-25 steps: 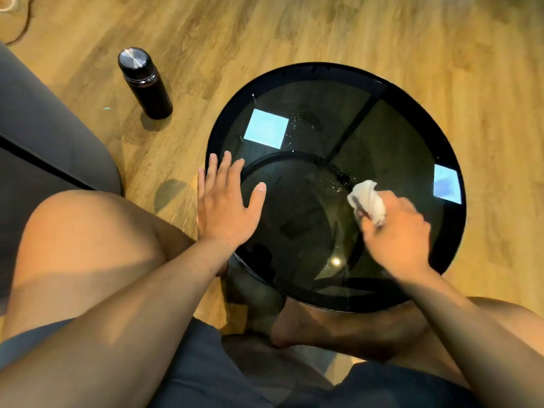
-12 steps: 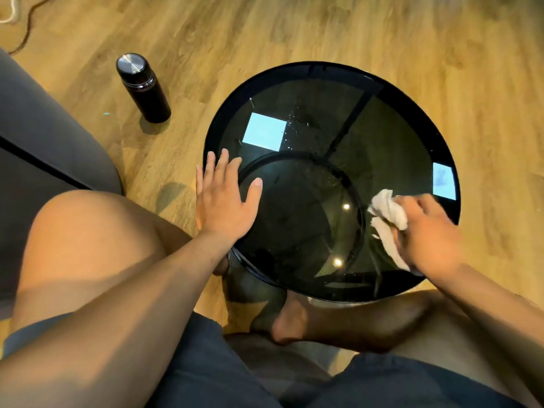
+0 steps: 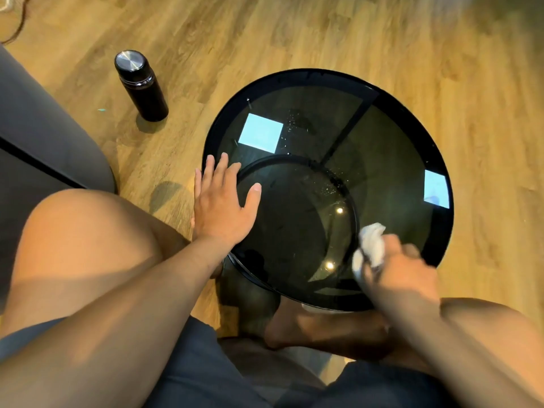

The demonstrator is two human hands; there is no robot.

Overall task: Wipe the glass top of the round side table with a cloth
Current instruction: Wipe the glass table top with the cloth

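1. The left hand (image 3: 221,207) lies flat and spread on the near-left rim of the round side table (image 3: 412,119), fingers released, gripping nothing
2. The right hand (image 3: 403,269), blurred, is clenched around a bunched white cloth (image 3: 371,249) pressed on the glass top (image 3: 294,231) at its near-right edge
3. Water specks dot the glass beyond both hands
4. A black flask (image 3: 140,83) stands upright on the wooden floor (image 3: 294,33), well beyond the left hand

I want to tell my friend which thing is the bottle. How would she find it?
Start at the round glass table on the wooden floor. Look left, toward the grey sofa: the bottle stands alone, upright. It is a dark cylinder with a shiny silver cap.
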